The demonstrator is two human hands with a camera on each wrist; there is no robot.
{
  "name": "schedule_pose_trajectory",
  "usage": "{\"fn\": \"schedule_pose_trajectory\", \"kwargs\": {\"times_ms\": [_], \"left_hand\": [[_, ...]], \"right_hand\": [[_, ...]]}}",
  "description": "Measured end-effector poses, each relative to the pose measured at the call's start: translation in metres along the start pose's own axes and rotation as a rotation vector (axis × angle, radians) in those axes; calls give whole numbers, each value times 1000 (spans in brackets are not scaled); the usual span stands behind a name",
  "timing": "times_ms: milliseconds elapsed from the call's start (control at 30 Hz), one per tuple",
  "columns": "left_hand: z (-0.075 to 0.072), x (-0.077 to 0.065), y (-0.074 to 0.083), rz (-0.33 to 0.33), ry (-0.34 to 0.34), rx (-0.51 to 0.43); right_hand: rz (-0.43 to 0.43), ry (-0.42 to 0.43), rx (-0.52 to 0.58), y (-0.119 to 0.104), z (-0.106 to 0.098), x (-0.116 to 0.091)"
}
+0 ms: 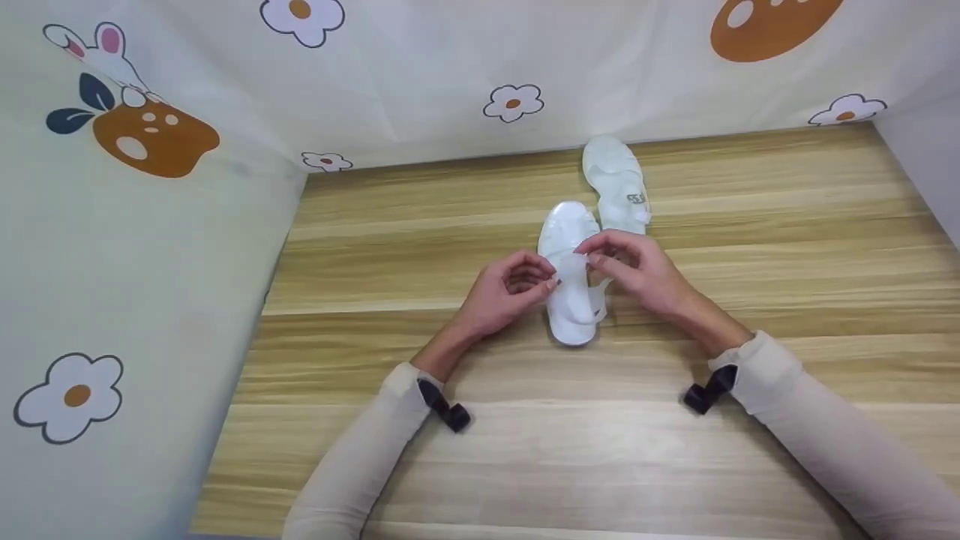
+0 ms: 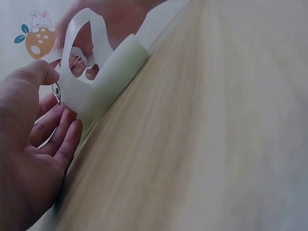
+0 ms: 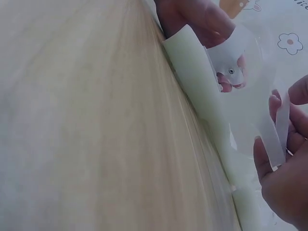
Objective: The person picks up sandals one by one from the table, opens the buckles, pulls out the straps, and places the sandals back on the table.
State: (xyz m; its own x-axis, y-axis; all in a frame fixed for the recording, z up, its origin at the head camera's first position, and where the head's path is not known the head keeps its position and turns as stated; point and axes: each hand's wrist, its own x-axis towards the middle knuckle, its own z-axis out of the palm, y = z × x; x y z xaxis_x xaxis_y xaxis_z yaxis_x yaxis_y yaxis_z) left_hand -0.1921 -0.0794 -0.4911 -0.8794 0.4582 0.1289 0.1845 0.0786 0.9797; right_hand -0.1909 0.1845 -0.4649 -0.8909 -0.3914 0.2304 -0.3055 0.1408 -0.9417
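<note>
A white sandal (image 1: pixel 574 330) lies sole down on the wooden table, heel toward me. My left hand (image 1: pixel 504 292) is at its left side, thumb and fingertips pinching the sandal's edge around a small metal fastener (image 2: pixel 57 92). On the other side my right hand (image 1: pixel 637 271) pinches a loose white strap (image 3: pixel 281 125) between thumb and fingers. A heel strap (image 2: pixel 100 36) stands up in a loop in the left wrist view. Just beyond, a second white sandal (image 1: pixel 619 176) with a metal ornament (image 1: pixel 636 199) lies partly behind my right hand.
The wood-grain table (image 1: pixel 420 217) meets a pale curtain (image 1: pixel 420 97) printed with flowers and fruit at the back and left. A pale wall (image 1: pixel 926 142) bounds the right side. Black wrist cameras (image 1: pixel 454 415) sit on both sleeves.
</note>
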Motion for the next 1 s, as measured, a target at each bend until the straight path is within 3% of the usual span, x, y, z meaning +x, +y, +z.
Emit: {"fn": "schedule_pose_trajectory", "kwargs": {"times_ms": [267,367,667,767,933,1000], "left_hand": [[-1,-1,0,-20,-11,19],[-1,-1,0,-22,-8,29],[1,0,1,-48,20,67],[5,-1,3,-69,77,77],[22,-7,13,-165,239,94],[29,-10,18,-192,273,94]], "right_hand": [[-38,46,-170,-11,-9,-7],[-31,61,-184,-17,-15,-9],[46,-9,-243,-14,-16,-25],[98,-30,-220,-14,-13,-32],[194,-69,-183,-19,-4,-40],[210,-78,-181,-21,0,-42]]}}
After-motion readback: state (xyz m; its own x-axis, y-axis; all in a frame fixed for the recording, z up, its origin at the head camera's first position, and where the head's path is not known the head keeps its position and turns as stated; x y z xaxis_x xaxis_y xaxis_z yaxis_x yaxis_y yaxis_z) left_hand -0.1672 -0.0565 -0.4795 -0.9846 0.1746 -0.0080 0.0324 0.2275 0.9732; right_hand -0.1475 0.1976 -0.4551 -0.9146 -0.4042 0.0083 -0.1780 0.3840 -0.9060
